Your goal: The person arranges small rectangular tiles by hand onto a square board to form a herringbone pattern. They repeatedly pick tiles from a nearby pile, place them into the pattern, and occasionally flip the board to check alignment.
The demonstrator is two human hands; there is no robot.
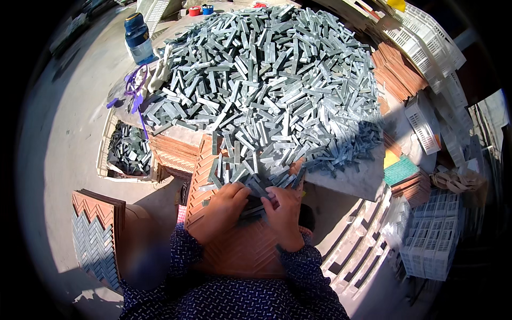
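Observation:
A terracotta-coloured tray with herringbone grooves (242,253) lies in front of me, with loose grey stone strips (237,173) strewn over its far part. My left hand (228,202) is over the tray's middle, fingers curled down among the strips; whatever its fingertips hold is hidden. Close by on the right, my right hand (282,213) has thumb and fingers pinched on a grey strip, most of which is covered by the fingers. Between and below the hands, a few dark strips lie on the tray.
Beyond the tray rises a large heap of grey strips (266,69) on a table. A crate of strips (130,152) and a blue-capped bottle (138,40) are at left. Stacked filled trays (96,240) stand lower left. White plastic crates (432,234) and a slatted pallet (354,245) are at right.

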